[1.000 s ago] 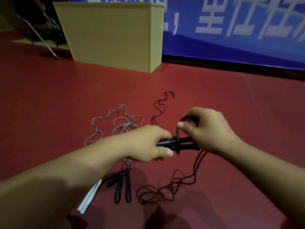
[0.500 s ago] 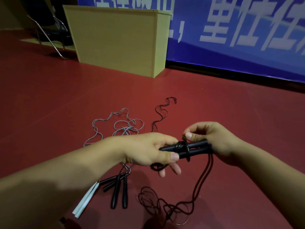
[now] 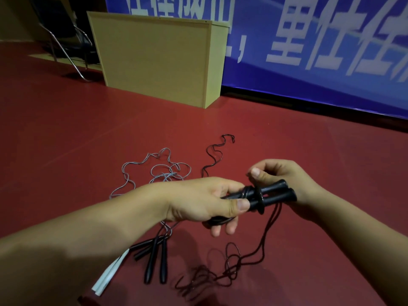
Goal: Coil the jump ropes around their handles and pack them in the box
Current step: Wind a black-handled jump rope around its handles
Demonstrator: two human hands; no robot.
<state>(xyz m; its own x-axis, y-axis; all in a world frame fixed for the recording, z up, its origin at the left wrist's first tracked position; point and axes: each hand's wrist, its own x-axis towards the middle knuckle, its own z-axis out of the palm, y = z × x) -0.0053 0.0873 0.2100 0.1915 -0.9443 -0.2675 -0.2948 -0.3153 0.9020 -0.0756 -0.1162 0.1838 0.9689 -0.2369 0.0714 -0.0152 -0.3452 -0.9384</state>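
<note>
Black handle pair (image 3: pixel 271 194), 2 handles, gripped by left hand (image 3: pixel 205 200); right hand (image 3: pixel 280 175) pinches its rope (image 3: pixel 251 191).

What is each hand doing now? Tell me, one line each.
Left hand: grips the black handles.
Right hand: pinches the black rope.

Two bare forearms enter from the lower edge of the head view, one from each bottom corner. No sleeves visible on either arm up to the frame border; no cuff line anywhere. Left hand (image 3: pixel 205 202): no rings, no watch, no wristband; thumbnail short, plain, unpainted. Right hand (image 3: pixel 280 175): likewise no jewellery, no glove; thumbnail trimmed short, unpolished. Wrists smooth, without marks, tape or straps. Near part of the left forearm is blurred and in shadow, detail unreadable there.
</note>
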